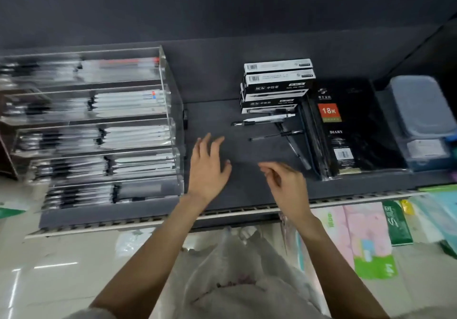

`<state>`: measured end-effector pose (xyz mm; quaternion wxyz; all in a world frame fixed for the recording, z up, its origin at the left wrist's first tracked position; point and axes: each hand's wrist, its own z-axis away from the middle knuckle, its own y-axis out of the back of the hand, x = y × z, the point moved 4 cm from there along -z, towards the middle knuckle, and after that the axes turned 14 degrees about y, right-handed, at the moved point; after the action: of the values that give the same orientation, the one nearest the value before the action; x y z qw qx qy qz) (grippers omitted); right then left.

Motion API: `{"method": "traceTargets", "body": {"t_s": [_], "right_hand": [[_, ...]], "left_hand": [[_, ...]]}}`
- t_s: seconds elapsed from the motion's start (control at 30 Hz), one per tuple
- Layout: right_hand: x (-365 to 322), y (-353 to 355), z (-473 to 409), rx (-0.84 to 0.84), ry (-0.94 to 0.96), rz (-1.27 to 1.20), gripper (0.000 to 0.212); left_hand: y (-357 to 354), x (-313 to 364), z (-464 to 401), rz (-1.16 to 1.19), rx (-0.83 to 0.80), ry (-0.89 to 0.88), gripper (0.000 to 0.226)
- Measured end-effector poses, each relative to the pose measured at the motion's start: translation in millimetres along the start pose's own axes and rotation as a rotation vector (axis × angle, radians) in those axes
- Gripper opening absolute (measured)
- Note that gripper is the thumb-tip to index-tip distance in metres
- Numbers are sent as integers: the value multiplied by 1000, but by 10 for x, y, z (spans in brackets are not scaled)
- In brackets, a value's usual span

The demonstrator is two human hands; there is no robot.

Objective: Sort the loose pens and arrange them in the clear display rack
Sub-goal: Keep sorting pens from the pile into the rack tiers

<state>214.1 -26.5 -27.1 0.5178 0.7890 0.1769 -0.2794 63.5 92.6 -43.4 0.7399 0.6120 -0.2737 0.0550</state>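
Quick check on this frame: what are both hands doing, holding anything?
Left hand: open, fingers spread above the dark shelf, holding nothing.
Right hand: open, fingers loosely curled, holding nothing.

We saw a clear glossy plastic rack (170, 101), a matt dark shelf (222, 111) and glossy diary wrap (346, 130).

I count five tiers in the clear display rack (170, 111) at the shelf's left end, each holding a blurred row of pens I cannot number. Four loose pens (263, 120) lie mid-shelf. Four pen boxes (277, 85) are stacked toward the back edge. One black diary (343, 130) and two plastic containers (420, 106) sit right.
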Motion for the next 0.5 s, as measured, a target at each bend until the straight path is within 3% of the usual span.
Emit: {"method": "traceTargets", "body": {"t_s": [0.17,0.37,0.5], "right_hand": [[344,157,-90,-15,1,147,34],[651,37,-198,-346,-167,284,53],[679,-69,-234,-418,-277,293,57]], "left_hand": [[-190,-133,-483,-124,-56,383,59],[-236,-58,-549,-139,15,525,60],[-223,-107,-556,-65,29,595,69]]}}
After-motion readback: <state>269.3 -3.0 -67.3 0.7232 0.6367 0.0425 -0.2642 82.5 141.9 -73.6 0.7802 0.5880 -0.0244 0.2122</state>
